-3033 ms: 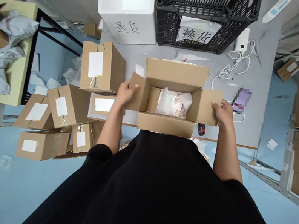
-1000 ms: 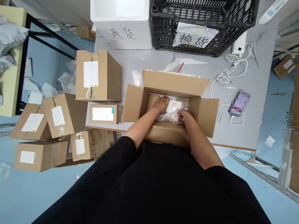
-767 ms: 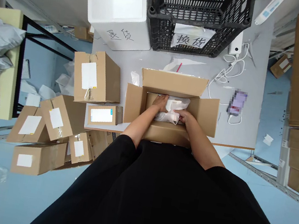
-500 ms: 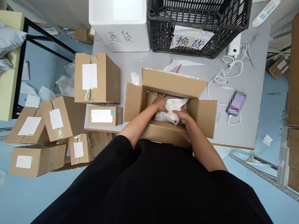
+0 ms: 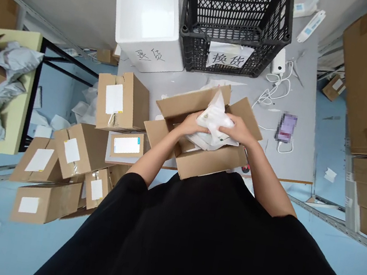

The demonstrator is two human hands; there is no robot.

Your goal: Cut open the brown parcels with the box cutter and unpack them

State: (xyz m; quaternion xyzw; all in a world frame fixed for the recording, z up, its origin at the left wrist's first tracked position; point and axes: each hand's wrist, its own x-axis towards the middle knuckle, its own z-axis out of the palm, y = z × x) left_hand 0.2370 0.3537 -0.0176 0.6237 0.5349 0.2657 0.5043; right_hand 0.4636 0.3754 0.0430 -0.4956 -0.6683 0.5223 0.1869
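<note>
A white plastic-wrapped bundle (image 5: 216, 122) is gripped from both sides at the mouth of an open cardboard box (image 5: 200, 164). My left hand (image 5: 190, 123) is closed on its left side, and my right hand (image 5: 240, 130) holds the right side with the thumb lying across it. Loose wrapping sticks up at the far end. The box stands turned at an angle on the grey table (image 5: 292, 160), its flaps spread outward. Below the bundle, part of the box's inside shows; the rest is hidden by the bundle and my hands.
Behind the box stand a black plastic crate (image 5: 233, 40) and a white foam bin (image 5: 148, 52). To the left are a taped carton (image 5: 120, 103), a small labelled box (image 5: 128, 144) and several cartons lower down. A phone (image 5: 286, 127) and a white cable (image 5: 268, 95) lie at the right.
The bundle has come up from inside the box in both hands. The box has turned from square to slanted on the table, and the view has shifted slightly.
</note>
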